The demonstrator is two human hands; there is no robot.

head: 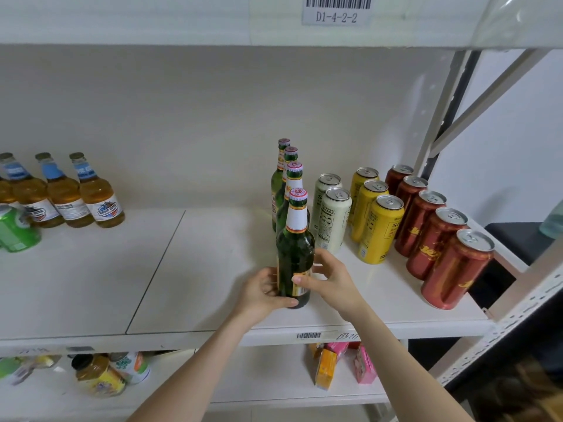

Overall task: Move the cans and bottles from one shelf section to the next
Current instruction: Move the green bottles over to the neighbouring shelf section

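Note:
A green glass bottle [295,245] with a white neck label stands upright at the front of a row of several like bottles [288,178] on the white shelf [189,269]. My left hand [264,295] grips its base from the left, thumb across the front. My right hand [329,277] holds the lower body from the right, thumb on the label. To the right stand two cream cans [333,217], three yellow cans [379,226] and several red cans [447,263] in rows. Three amber bottles [65,196] with blue neck labels and a green can [15,228] stand in the left section.
A seam [155,271] splits the shelf into two boards. The upper shelf edge carries a barcode tag [336,9]. A slanted rack post [438,114] bounds the right end. Below are jars [100,376] and small cartons [341,363].

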